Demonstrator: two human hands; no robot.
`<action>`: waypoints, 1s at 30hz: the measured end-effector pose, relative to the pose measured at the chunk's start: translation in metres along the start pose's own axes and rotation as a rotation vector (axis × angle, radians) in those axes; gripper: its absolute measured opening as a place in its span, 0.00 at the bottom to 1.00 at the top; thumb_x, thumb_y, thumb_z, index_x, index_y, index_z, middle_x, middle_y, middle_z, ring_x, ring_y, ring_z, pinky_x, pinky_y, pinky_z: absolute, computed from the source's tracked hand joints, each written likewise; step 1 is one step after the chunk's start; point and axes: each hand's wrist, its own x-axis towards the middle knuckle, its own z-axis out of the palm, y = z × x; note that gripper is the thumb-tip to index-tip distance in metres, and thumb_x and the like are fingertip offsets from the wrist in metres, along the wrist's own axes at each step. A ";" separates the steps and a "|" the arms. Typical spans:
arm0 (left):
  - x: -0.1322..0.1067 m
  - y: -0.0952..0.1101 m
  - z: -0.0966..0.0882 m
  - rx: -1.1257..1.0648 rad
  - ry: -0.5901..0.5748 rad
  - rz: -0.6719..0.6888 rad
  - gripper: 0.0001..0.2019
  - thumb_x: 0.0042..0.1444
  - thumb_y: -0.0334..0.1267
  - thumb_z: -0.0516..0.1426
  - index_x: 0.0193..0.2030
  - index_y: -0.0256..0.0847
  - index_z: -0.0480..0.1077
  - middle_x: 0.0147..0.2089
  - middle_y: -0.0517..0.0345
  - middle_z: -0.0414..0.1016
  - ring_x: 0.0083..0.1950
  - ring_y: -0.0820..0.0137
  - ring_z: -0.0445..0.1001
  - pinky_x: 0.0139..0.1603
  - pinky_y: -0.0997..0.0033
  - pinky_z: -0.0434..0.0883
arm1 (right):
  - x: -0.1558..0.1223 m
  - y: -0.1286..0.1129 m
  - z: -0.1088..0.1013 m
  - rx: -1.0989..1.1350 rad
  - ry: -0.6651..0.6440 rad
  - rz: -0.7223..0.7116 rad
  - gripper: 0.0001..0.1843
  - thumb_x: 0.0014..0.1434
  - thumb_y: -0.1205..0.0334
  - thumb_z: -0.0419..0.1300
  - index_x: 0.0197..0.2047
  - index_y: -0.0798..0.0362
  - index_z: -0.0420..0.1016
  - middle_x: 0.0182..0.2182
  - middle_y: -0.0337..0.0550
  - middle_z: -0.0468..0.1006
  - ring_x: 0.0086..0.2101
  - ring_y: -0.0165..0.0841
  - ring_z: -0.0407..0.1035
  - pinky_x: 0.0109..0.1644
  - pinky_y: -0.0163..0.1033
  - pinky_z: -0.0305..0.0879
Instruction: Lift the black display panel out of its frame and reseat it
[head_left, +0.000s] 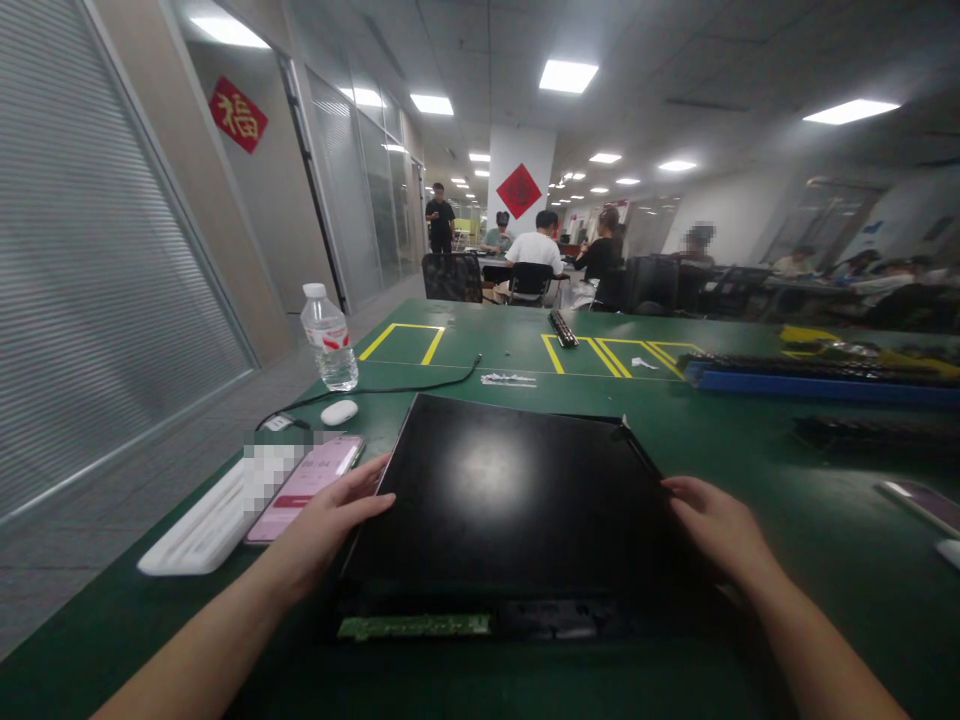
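A glossy black display panel [517, 510] lies in front of me on the green table, with a ceiling light reflected in its surface. Along its near side a green circuit board strip [414, 626] shows. My left hand [341, 510] grips the panel's left edge, thumb on top, the other fingers partly hidden. On the opposite side, my right hand [716, 525] holds the right edge, its lower fingers out of sight beneath. At the far right corner the panel appears slightly apart from a dark frame [626, 428] under it.
Left of the panel are a pink-screened phone [300, 495], a white box-shaped device [202, 520], a white earbud case [339, 412], a black cable [397, 388] and a water bottle [328, 340]. A blue tray [817, 385] lies at right. Several people sit beyond the table [480, 335].
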 end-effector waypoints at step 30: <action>-0.006 0.007 0.002 0.089 0.057 -0.028 0.34 0.35 0.39 0.80 0.54 0.44 0.83 0.69 0.39 0.78 0.73 0.42 0.70 0.69 0.52 0.71 | 0.002 0.002 -0.003 0.016 -0.045 0.002 0.20 0.51 0.60 0.61 0.47 0.45 0.86 0.43 0.43 0.88 0.40 0.41 0.81 0.44 0.43 0.72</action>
